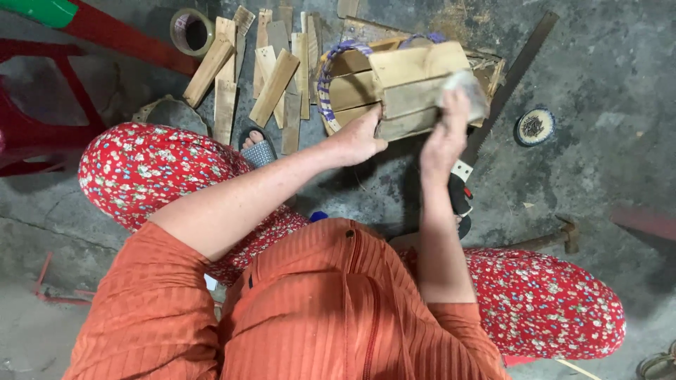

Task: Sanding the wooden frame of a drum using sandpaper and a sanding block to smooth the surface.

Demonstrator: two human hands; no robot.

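Rough grey concrete floor [605, 84], red chair [35, 119]

Red floral trousers [148, 176], orange ribbed shirt [317, 309], pale tan wooden box [405, 88], purple-wrapped hoop [327, 84].

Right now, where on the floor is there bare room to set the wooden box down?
Bare concrete lies right of the saw, around the small round disc, above the hammer. It is crowded upper left: wood slats and tape roll. Both hands, left and right, hold the box.
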